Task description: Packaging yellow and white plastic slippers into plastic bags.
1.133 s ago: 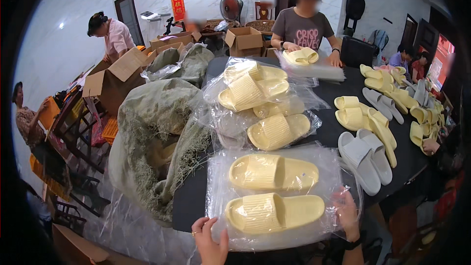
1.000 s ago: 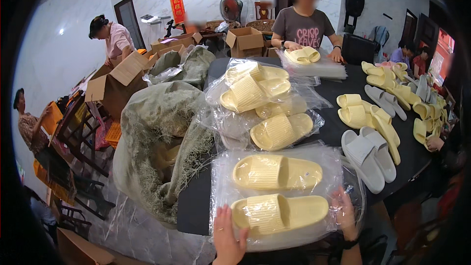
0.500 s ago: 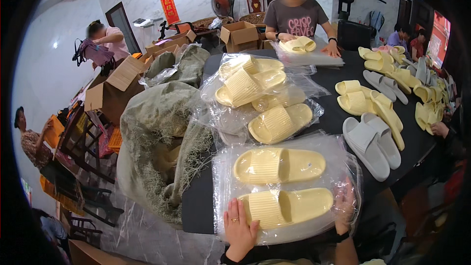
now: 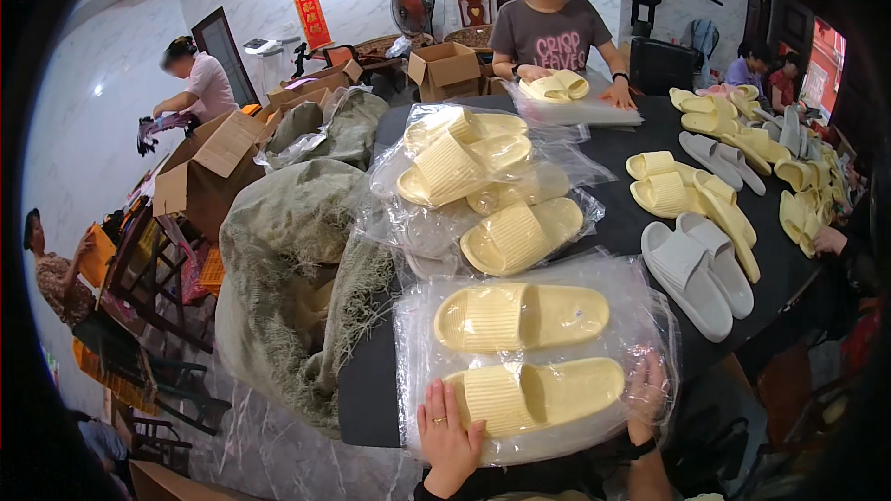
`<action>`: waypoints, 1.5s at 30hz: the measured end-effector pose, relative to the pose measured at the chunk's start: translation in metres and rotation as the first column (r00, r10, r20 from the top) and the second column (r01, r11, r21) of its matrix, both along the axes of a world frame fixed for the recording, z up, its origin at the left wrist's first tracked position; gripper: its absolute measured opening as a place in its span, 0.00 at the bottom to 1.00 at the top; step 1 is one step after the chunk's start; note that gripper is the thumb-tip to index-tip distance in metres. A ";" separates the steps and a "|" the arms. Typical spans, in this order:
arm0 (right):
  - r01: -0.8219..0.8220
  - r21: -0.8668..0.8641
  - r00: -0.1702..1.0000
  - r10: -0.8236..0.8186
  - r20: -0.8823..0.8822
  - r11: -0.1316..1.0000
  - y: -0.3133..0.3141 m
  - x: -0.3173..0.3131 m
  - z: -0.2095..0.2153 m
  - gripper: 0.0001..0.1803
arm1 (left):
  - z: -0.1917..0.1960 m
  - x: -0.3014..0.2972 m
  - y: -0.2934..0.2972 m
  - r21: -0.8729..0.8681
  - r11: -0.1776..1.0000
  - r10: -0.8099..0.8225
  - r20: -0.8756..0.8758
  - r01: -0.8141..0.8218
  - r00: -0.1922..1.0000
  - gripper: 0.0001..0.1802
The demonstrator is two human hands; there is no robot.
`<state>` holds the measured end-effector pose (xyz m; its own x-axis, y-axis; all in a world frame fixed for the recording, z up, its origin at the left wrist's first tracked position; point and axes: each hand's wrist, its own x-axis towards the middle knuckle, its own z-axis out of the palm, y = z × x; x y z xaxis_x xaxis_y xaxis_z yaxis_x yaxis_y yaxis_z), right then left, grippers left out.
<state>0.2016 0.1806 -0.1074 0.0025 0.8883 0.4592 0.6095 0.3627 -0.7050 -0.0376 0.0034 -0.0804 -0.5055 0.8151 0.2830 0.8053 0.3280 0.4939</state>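
Two yellow slippers (image 4: 520, 315) lie side by side in a clear plastic bag (image 4: 408, 301), on top of a stack of similar bags at the table's near edge. My left hand (image 4: 450, 431), with a ring on one finger, rests flat on the bag by the toe of the nearer slipper (image 4: 575, 388); its fingers are stretched out and it grips nothing. My right hand (image 4: 646, 390) is at the bag's right end, beside that slipper's heel. Its fingers are extended and partly veiled by clear plastic; whether they pinch the film is hard to see.
Bagged yellow slippers (image 4: 520, 237) are heaped beyond. Loose grey slippers (image 4: 691, 278) and yellow slippers (image 4: 729, 218) cover the table's right side. A green woven sack (image 4: 269, 223) stands left, near cardboard boxes (image 4: 209, 167). Across the table a person (image 4: 552, 37) handles slippers; another person's hand (image 4: 829, 241) reaches in at right.
My hands stay in nearly the same places on the bag, while the whole view shifts slightly. At far left, a person has lowered a bundle of dark purple items.
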 end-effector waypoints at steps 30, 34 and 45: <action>-0.006 0.045 0.998 0.003 0.070 0.999 -0.002 0.000 0.007 0.06 | 0.003 0.002 0.001 0.006 1.000 0.011 -0.025 -0.010 1.000 0.38; -0.015 0.067 0.999 0.012 0.041 0.998 -0.003 0.000 0.006 0.06 | 0.003 0.003 0.000 0.009 1.000 0.004 -0.017 -0.004 1.000 0.38; -0.002 0.043 0.997 -0.001 0.076 0.999 -0.003 -0.001 0.009 0.08 | 0.004 0.002 0.000 0.010 1.000 0.014 -0.003 -0.014 1.000 0.38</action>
